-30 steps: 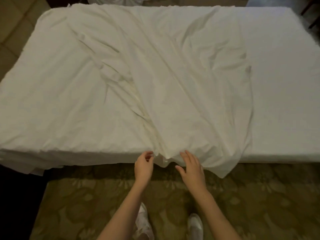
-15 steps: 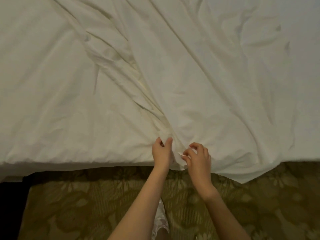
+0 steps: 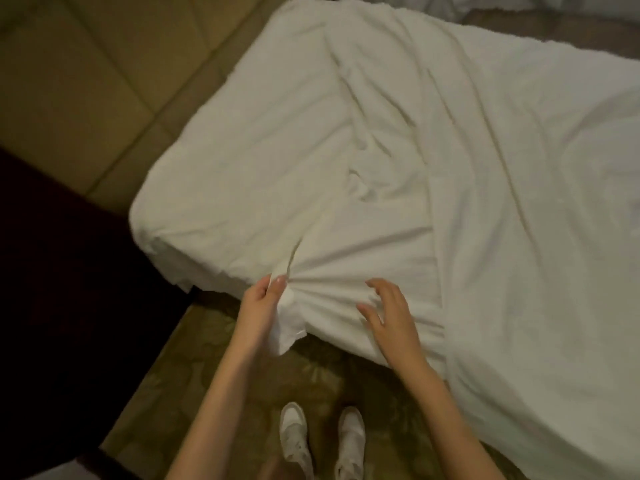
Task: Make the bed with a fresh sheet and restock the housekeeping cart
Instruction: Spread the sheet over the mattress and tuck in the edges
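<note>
A person in white sneakers (image 3: 293,434) is standing on patterned olive carpet (image 3: 214,348), the left hand (image 3: 260,300) pinching a gathered edge of the wrinkled white cotton sheet (image 3: 398,174), the right hand (image 3: 389,315) resting spread-fingered on it. The sheet is lying across the mattress beyond.

A: Where is the camera looking from?
B: There is one view only, worn on the head. It looks forward and steeply down over the near edge of the bed (image 3: 221,188), with the person's white shoes (image 3: 294,434) at the bottom of the frame.
A: How near is it?
B: At arm's length: both forearms run up from the bottom edge. The wide lens takes in the bed's left corner and the tiled floor (image 3: 86,81) beyond. No second view shares the scene
</note>
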`<state>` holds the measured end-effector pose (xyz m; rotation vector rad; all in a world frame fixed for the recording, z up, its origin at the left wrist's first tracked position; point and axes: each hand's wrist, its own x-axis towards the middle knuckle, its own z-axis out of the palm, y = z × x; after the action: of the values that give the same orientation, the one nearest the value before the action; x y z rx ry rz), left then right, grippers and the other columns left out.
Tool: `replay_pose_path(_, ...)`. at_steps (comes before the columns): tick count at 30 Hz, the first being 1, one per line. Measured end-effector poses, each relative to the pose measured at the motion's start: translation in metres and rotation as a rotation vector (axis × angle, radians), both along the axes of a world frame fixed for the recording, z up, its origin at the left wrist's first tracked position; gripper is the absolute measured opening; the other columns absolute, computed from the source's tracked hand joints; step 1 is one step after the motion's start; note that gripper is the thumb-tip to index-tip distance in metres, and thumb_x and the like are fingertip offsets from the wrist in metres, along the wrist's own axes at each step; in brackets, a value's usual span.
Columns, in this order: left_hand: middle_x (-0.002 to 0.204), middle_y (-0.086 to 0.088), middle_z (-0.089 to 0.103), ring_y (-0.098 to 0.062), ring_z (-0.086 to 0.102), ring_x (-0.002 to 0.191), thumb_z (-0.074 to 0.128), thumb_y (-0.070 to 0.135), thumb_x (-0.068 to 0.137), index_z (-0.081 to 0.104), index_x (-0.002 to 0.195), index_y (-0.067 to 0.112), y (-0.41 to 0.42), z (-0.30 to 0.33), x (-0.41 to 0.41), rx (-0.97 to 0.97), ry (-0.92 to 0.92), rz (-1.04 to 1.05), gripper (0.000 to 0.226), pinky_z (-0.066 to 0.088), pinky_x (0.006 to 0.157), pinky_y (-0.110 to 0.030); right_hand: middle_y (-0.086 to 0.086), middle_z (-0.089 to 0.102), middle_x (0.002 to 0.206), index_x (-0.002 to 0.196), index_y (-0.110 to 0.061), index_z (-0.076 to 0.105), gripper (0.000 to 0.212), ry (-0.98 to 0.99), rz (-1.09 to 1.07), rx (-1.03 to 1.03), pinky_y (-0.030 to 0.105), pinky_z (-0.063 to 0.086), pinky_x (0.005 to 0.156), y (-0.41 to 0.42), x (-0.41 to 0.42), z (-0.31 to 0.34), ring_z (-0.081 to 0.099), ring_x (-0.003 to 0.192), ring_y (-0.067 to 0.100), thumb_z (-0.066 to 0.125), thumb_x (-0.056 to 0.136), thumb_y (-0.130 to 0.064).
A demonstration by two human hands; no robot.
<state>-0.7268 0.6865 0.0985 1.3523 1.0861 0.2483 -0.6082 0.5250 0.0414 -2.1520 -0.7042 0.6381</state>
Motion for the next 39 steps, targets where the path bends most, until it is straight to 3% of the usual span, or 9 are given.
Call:
replay_pose_path(4, 0.094, -0.007, 0.07, -0.027, 0.064, 0.095, 0.055, 0.036, 0.092, 0.071, 0.092, 0.011, 0.086, 0.009, -0.051, 0.066, 0.032, 0.13, 0.03, 0.047, 0.088, -0.041, -0.005, 0.036, 0.147, 0.139, -0.024, 0.041, 0.046, -0.059, 0.239, 0.058, 0.019, 0.024, 0.107, 0.108, -0.008, 0.034, 0.03, 0.135, 0.01, 0.051, 0.095, -0.035)
replay_pose_path(11, 0.111, -0.007, 0.065, -0.022, 0.061, 0.103, 0.038, 0.025, 0.102, 0.062, 0.116, 0.011, 0.228, 0.0, -0.123, 0.122, 0.018, 0.314, 0.031, 0.05, 0.085, -0.036, 0.003, 0.031, 0.152, 0.144, -0.02, 0.037, 0.06, -0.281, 0.57, -0.025, 0.034, 0.021, 0.113, 0.316, -0.047, 0.025, 0.025, 0.141, 0.02, 0.058, 0.091, -0.04)
replay_pose_path(20, 0.087, -0.01, 0.061, -0.019, 0.056, 0.079, 0.041, 0.02, 0.101, 0.061, 0.095, 0.003, 0.37, -0.044, -0.225, 0.226, 0.147, 0.212, 0.027, 0.041, 0.069, -0.031, -0.004, 0.029, 0.153, 0.143, -0.026, 0.035, 0.059, -0.323, 0.945, -0.278, 0.053, 0.012, 0.114, 0.517, -0.127, -0.012, 0.012, 0.144, 0.018, 0.052, 0.091, -0.049)
replay_pose_path(23, 0.078, -0.011, 0.056, -0.019, 0.053, 0.071, 0.044, 0.02, 0.1, 0.058, 0.088, -0.003, 0.388, -0.063, -0.246, 0.167, 0.182, 0.133, 0.03, 0.038, 0.066, -0.031, -0.001, 0.028, 0.154, 0.143, -0.024, 0.036, 0.065, -0.291, 0.971, -0.273, 0.051, 0.017, 0.114, 0.549, -0.138, -0.03, 0.013, 0.144, 0.021, 0.056, 0.088, -0.05)
replay_pose_path(27, 0.08, -0.017, 0.056, -0.022, 0.052, 0.072, 0.044, 0.021, 0.1, 0.055, 0.087, -0.004, 0.397, -0.097, -0.259, 0.134, 0.252, 0.185, 0.031, 0.037, 0.067, -0.032, 0.004, 0.056, 0.126, 0.108, -0.017, 0.062, 0.032, -0.342, 0.996, -0.313, 0.04, 0.038, 0.092, 0.586, -0.135, -0.053, 0.038, 0.125, 0.026, 0.062, 0.087, -0.041)
replay_pose_path(30, 0.08, -0.008, 0.059, -0.024, 0.056, 0.079, 0.043, 0.022, 0.1, 0.058, 0.08, 0.013, 0.406, -0.117, -0.262, 0.105, 0.313, 0.26, 0.027, 0.04, 0.071, -0.034, 0.004, 0.06, 0.085, 0.081, -0.02, 0.048, 0.02, -0.323, 0.96, -0.302, 0.033, 0.035, 0.064, 0.609, -0.138, -0.055, 0.052, 0.083, 0.026, 0.059, 0.09, -0.035)
replay_pose_path(32, 0.079, -0.001, 0.059, -0.029, 0.059, 0.086, 0.043, 0.022, 0.1, 0.055, 0.076, 0.023, 0.418, -0.12, -0.266, 0.12, 0.327, 0.393, 0.027, 0.042, 0.073, -0.036, 0.003, 0.059, 0.076, 0.08, -0.019, 0.043, 0.02, -0.362, 0.938, -0.154, 0.033, 0.033, 0.059, 0.623, -0.152, -0.048, 0.05, 0.071, 0.026, 0.056, 0.093, -0.027)
replay_pose_path(35, 0.097, -0.003, 0.064, -0.027, 0.058, 0.096, 0.042, 0.027, 0.1, 0.064, 0.099, 0.02, 0.425, -0.124, -0.28, 0.209, 0.491, 0.578, 0.024, 0.043, 0.078, -0.035, 0.006, 0.056, 0.068, 0.076, -0.015, 0.044, 0.023, -0.326, 0.873, 0.086, 0.034, 0.036, 0.057, 0.624, -0.185, -0.046, 0.048, 0.062, 0.022, 0.059, 0.092, -0.022)
replay_pose_path(39, 0.085, 0.005, 0.061, -0.013, 0.056, 0.078, 0.042, 0.03, 0.101, 0.065, 0.104, 0.019, 0.396, -0.159, -0.284, 0.197, 0.646, 0.55, 0.026, 0.037, 0.063, -0.028, 0.006, 0.055, 0.073, 0.073, -0.008, 0.052, 0.02, -0.255, 0.936, 0.065, 0.032, 0.039, 0.06, 0.602, -0.197, -0.097, 0.049, 0.068, 0.019, 0.058, 0.092, -0.014)
